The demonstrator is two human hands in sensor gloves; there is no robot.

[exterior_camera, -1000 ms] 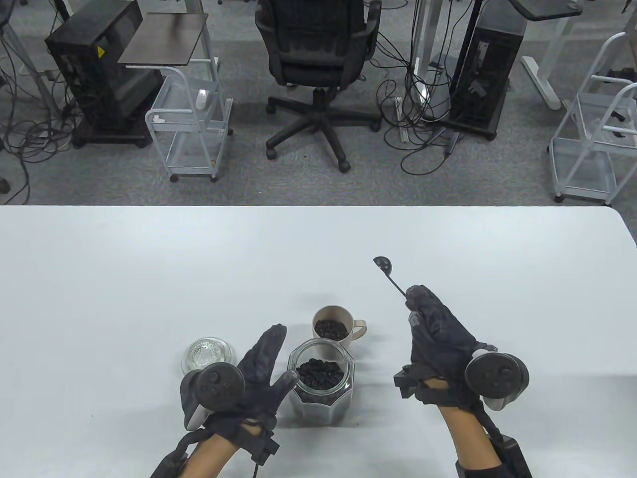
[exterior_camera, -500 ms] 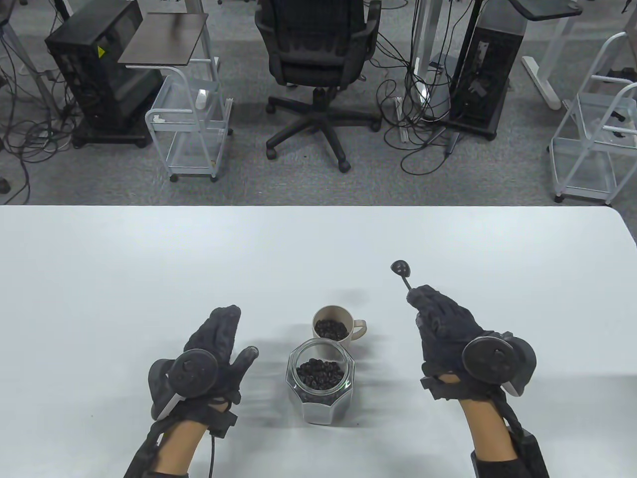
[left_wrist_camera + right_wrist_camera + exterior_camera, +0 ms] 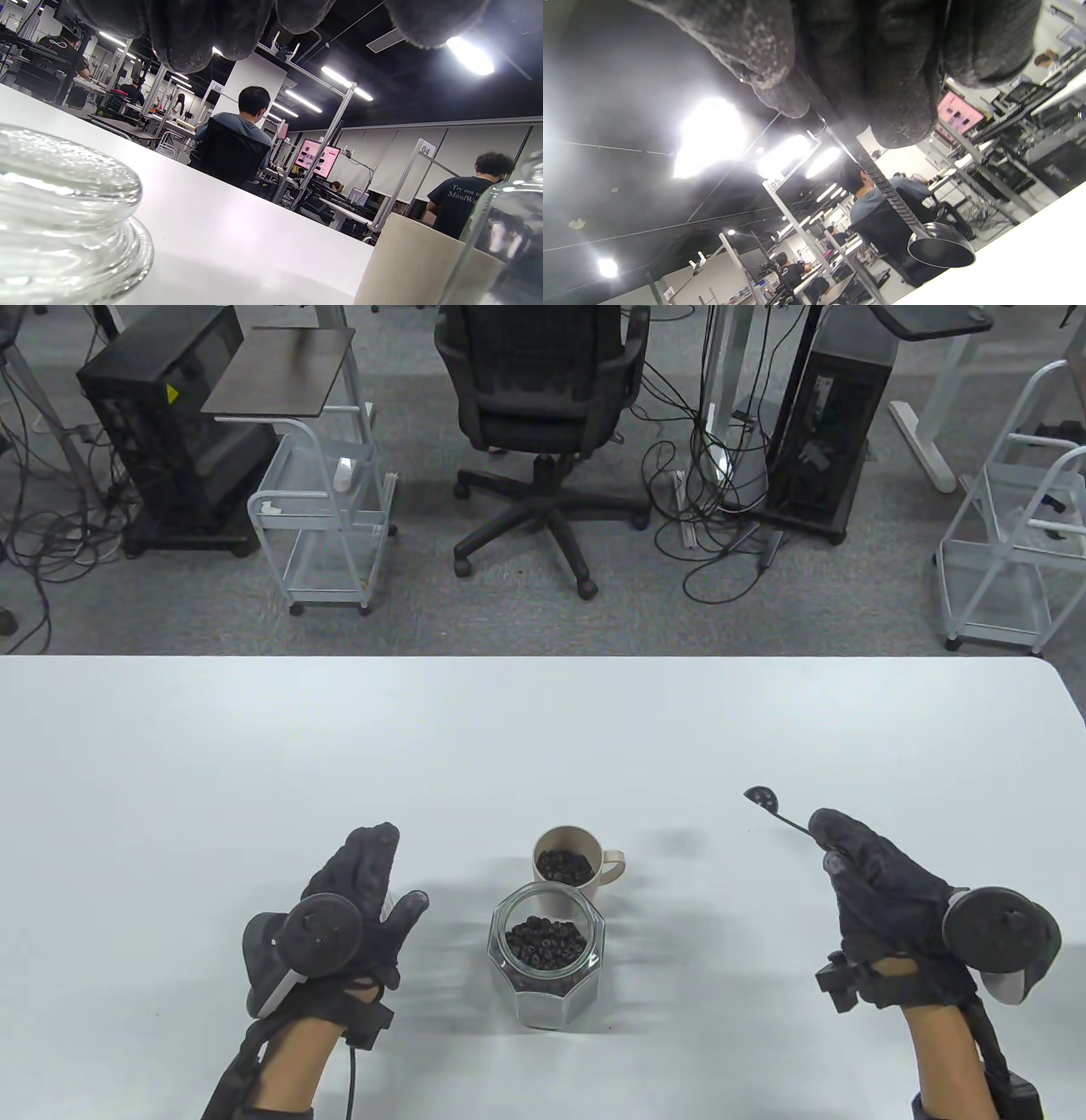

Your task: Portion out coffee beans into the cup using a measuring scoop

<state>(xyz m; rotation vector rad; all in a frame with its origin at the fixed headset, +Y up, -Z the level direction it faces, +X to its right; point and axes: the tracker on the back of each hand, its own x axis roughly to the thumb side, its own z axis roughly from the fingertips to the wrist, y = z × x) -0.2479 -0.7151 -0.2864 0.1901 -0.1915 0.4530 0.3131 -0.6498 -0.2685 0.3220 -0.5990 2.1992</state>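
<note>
A beige cup (image 3: 567, 848) holding coffee beans stands mid-table, its handle pointing right. Just in front of it is an open glass jar (image 3: 547, 976) of beans. My right hand (image 3: 836, 836) is far to the right of both and pinches the thin handle of a dark metal scoop (image 3: 761, 796). The scoop's bowl (image 3: 939, 250) hangs low over the white table. My left hand (image 3: 373, 874) is left of the jar with fingers straight, holding nothing. It hovers over the glass lid (image 3: 63, 212), which lies on the table and is mostly hidden from above.
The white table (image 3: 254, 746) stretches wide around the objects, with its far edge at mid-frame. Beyond it stand an office chair (image 3: 543, 407), wire carts and computer towers on the floor. The left wrist view shows the cup (image 3: 415, 262) and jar (image 3: 509, 237) close by on the right.
My right hand has carried the scoop right and slightly nearer, away from the cup. My left hand left the jar's side and moved left over the lid.
</note>
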